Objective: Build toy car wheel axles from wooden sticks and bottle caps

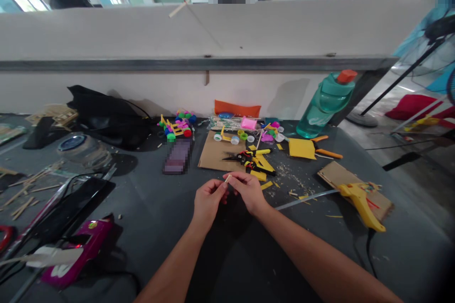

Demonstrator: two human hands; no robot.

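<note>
Between my fingertips is a short, pale wooden stick piece (228, 178). My left hand (209, 199) pinches it from one side, and my right hand (249, 191) pinches it from the other. Just beyond them lies a piece of brown cardboard (216, 154), with black-jawed pliers (236, 156) with yellow-and-black handles resting on its right part. A small yellow frame with bottle-cap wheels (224, 136) stands at the cardboard's far edge. Yellow paper scraps (266, 185) lie to the right of my right hand.
A yellow glue gun (362, 203) rests on cardboard at the right, its glue stick pointing toward my right forearm. Behind it stand orange-handled scissors (329, 153) and a teal bottle (325, 104). At left are a phone (177, 156), a clear jar (83, 150) and a magenta power strip (80, 251).
</note>
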